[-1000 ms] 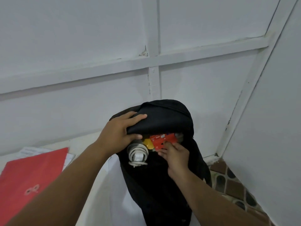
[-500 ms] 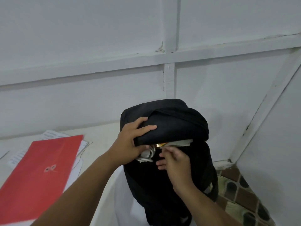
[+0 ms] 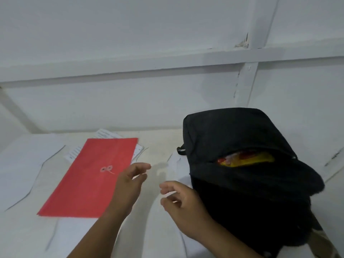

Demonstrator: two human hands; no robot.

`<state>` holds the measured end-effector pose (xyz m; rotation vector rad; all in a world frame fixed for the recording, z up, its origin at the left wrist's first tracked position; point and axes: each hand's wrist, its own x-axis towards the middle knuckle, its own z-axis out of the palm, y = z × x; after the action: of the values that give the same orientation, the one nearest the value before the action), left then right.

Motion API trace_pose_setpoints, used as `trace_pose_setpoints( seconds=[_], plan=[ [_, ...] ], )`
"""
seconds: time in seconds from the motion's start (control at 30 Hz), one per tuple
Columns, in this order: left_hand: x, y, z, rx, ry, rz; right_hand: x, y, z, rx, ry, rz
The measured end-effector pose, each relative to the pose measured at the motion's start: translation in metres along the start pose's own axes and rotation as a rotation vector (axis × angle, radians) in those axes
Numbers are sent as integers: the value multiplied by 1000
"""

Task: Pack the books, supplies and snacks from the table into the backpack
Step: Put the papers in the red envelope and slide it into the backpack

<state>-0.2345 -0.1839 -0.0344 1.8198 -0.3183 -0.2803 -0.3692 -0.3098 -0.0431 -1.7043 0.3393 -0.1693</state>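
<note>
A black backpack [image 3: 240, 138] stands at the right on the white table [image 3: 22, 157]. Its front pocket gapes a little and a red and yellow snack packet [image 3: 245, 159] shows inside. A red string-tie envelope [image 3: 93, 175] lies flat on the table to the left, on top of printed white papers [image 3: 106, 135]. My left hand [image 3: 130, 181] hovers over the envelope's right edge with loosely bent fingers, holding nothing. My right hand [image 3: 183, 202] hangs just left of the backpack, fingers relaxed and empty.
White sheets cover the table under and around the envelope. A white panelled wall [image 3: 167, 53] runs close behind the table and backpack. A strip of patterned floor [image 3: 327, 243] shows at the bottom right past the table's edge.
Both hands have let go of the backpack's pocket and moved left toward the red envelope. The view has swung left, and the snacks now sit inside the pocket.
</note>
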Motion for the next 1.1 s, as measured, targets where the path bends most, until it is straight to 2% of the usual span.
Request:
trace_pose_setpoints(
  seconds=[0.17,0.23,0.3,0.4,0.47,0.57,0.67,0.77,0.83,0.97,1.03,1.1],
  plan=[
    [40,-58,-97,556,138,71,44,11,63,-159,3,80],
    [62,-81,-135,762,155,-73,63,13,88,-229,16,122],
    [78,-95,-168,819,181,-277,81,13,114,-294,48,138],
    [93,-101,-204,867,154,-362,103,8,150,-347,126,138],
    [99,-106,-222,826,138,-327,114,5,172,-365,187,157],
    [107,-107,-247,473,138,-239,128,1,189,-404,301,230],
    [113,-103,-259,184,129,-195,131,-8,187,-173,394,288],
    [117,-96,-248,-47,69,-200,125,-14,170,-114,471,252],
    [119,-93,-233,-71,-11,-157,119,-13,153,-200,520,224],
    [118,-96,-196,39,-240,-46,92,-4,110,-584,592,225],
    [112,-97,-181,151,-334,46,79,6,93,-673,602,272],
    [110,-105,-172,242,-348,118,74,16,88,-717,593,321]
  ],
)
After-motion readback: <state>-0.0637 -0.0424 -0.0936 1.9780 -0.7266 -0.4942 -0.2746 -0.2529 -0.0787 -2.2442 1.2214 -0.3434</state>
